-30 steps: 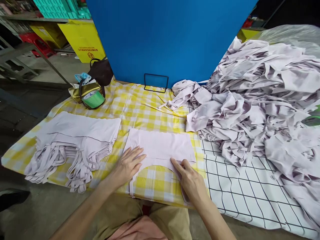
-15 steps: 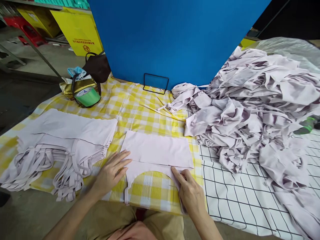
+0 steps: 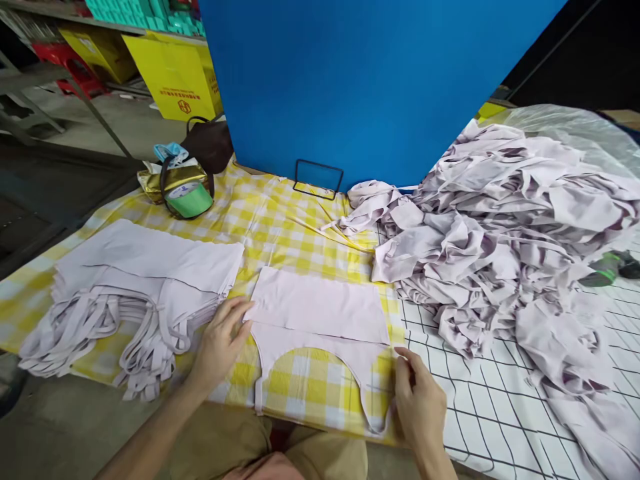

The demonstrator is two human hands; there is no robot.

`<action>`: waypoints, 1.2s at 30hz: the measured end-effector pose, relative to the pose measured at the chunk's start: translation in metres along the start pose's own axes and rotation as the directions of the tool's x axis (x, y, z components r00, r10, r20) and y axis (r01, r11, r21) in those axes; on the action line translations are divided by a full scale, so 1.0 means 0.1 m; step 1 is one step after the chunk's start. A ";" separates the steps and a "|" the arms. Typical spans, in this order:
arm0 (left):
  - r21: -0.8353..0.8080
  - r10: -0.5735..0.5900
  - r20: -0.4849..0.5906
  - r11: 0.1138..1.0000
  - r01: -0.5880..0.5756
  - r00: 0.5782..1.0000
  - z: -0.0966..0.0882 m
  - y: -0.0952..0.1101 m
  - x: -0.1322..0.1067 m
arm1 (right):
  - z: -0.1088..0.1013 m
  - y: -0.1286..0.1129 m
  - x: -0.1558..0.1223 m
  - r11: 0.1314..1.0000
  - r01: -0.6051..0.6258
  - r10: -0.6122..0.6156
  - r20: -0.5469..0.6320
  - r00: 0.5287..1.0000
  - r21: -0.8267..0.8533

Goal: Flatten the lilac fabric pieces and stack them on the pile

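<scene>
A pale lilac strappy top (image 3: 320,307) lies flat in front of me, its upper part folded over and its two thin straps toward the table's front edge. At its left edge rests my left hand (image 3: 225,340), fingers apart, with the fingertips touching the fabric. My right hand (image 3: 420,400) is beside the lower right corner, fingers bent and apart. The right strap curves toward this hand; whether they touch is unclear. On the left sits a neat stack of matching tops (image 3: 150,257), straps hanging forward in loops.
A large heap of crumpled lilac garments (image 3: 500,200) covers the right side. Behind stands a blue panel (image 3: 370,87) with a black wire frame (image 3: 318,180) at its foot. A green tape roll (image 3: 190,199) lies at back left. Yellow checked cloth (image 3: 280,220) covers the table.
My right hand has moved right, off the fabric to beside the top's corner. The right strap now shows in a curve. My left hand's fingers have drawn up along the left edge. The view has shifted slightly.
</scene>
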State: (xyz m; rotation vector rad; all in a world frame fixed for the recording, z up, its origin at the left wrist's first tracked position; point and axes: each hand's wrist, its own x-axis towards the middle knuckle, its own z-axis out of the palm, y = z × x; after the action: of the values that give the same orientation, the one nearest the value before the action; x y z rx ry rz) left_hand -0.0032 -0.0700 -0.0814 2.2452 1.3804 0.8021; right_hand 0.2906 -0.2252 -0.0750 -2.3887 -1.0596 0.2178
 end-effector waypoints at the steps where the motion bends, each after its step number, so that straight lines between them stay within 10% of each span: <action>1: 0.037 -0.025 -0.022 0.999 0.026 0.999 0.02 0.01 0.03 | -0.03 0.01 0.05 1.000 -0.025 0.025 0.013 1.000 -0.015; 11: 0.479 -0.302 0.126 0.852 0.208 0.945 0.10 0.32 0.28 | 0.17 -0.34 0.36 0.990 0.031 -0.023 0.058 0.998 -0.137; 15: 0.489 -0.244 0.095 0.856 0.168 0.965 0.07 0.38 0.26 | 0.14 -0.45 0.34 0.970 -0.026 -0.011 0.147 0.989 0.243; 19: 0.496 -0.152 0.009 0.859 0.128 0.988 0.12 0.39 0.21 | 0.00 -0.50 0.30 0.675 -0.305 0.046 0.373 0.927 0.672; 24: 0.428 -0.257 0.043 0.878 0.214 0.966 0.12 0.34 0.26 | -0.05 -0.48 0.31 0.385 -0.488 0.148 0.469 0.871 0.784; 36: -0.047 -0.258 0.150 0.962 0.267 0.955 0.04 0.29 0.32 | 0.05 -0.49 0.31 0.332 -0.570 0.137 0.559 0.818 0.752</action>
State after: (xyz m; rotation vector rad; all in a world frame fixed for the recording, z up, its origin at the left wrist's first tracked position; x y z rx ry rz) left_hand 0.0302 -0.0540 -0.0587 1.9716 1.5177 0.5766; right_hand 0.2784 -0.1730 -0.0522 -1.4763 -0.2844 1.1890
